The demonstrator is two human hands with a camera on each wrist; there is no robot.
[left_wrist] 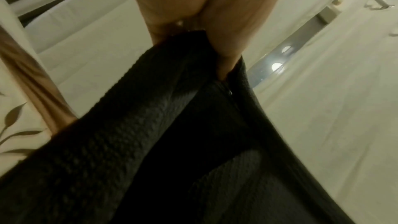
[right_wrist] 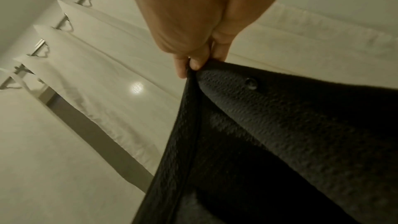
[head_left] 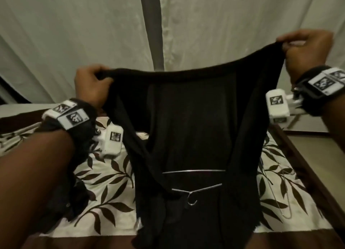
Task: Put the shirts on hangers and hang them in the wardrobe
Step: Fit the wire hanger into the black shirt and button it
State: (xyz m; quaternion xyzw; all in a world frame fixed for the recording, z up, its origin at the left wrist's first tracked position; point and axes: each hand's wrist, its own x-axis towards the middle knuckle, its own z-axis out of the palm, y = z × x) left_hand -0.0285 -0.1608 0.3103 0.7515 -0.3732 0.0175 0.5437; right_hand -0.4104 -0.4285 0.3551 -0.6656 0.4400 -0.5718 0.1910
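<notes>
A black knit shirt (head_left: 188, 118) hangs spread above the bed between both hands. My left hand (head_left: 93, 84) grips its upper edge at the left; in the left wrist view the fingers (left_wrist: 217, 28) clamp the fabric (left_wrist: 150, 125). My right hand (head_left: 306, 43), held higher, pinches the other corner; in the right wrist view the fingertips (right_wrist: 193, 60) pinch the cloth (right_wrist: 290, 125) near a small black button (right_wrist: 251, 83). A thin metal wire hanger (head_left: 194, 188) shows inside the shirt's lower part, hook pointing toward me.
The bed has a cream sheet with brown leaves (head_left: 112, 183) and a dark wooden frame (head_left: 298, 164). Another wire hanger (head_left: 276, 192) lies on the sheet at the right. More dark cloth (head_left: 74, 192) lies at the left. Pale curtains (head_left: 74, 34) hang behind.
</notes>
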